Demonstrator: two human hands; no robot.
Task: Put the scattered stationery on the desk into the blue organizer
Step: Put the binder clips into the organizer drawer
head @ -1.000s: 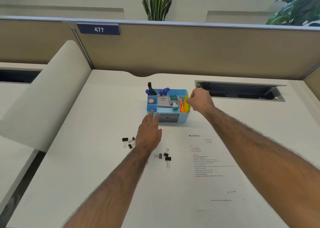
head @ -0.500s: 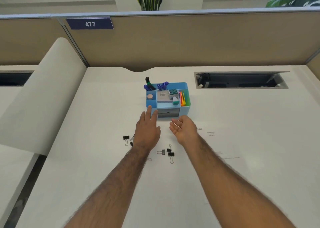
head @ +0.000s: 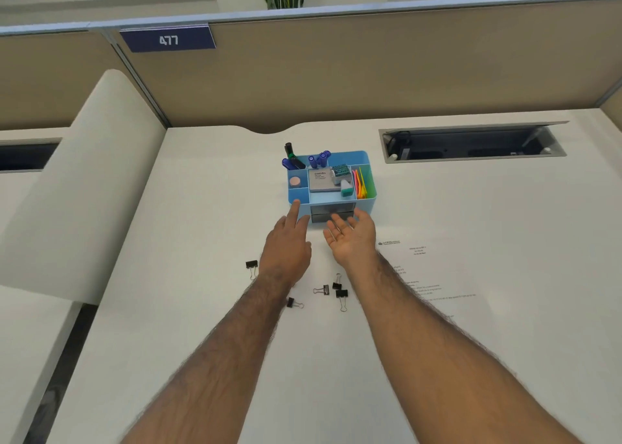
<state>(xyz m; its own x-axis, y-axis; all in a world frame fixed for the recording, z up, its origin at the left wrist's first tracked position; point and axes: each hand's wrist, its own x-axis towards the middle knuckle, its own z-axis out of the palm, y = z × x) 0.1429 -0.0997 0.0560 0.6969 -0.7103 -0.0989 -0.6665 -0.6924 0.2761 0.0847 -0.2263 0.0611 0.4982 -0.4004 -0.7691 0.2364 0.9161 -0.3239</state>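
The blue organizer (head: 365,160) stands mid-desk, holding markers, a grey pad, an eraser and coloured strips; a grey drawer (head: 331,212) sits in its front. My left hand (head: 286,246) lies palm down, its fingertips touching the organizer's front left corner. My right hand (head: 351,238) is palm up with fingers apart, right in front of the drawer, holding nothing. Several black binder clips lie scattered on the desk near my wrists: one (head: 251,265) to the left, one (head: 292,303) under my left forearm, a group (head: 338,290) between my arms.
A printed paper sheet (head: 437,275) lies right of my right arm. An open cable tray (head: 471,142) is recessed in the desk at back right. A tan partition (head: 370,66) closes the back, and a curved white divider (head: 77,187) borders the left side.
My right hand left the organizer's right side, came down in front of it and turned palm up near the drawer. My left hand stayed at the front left corner.
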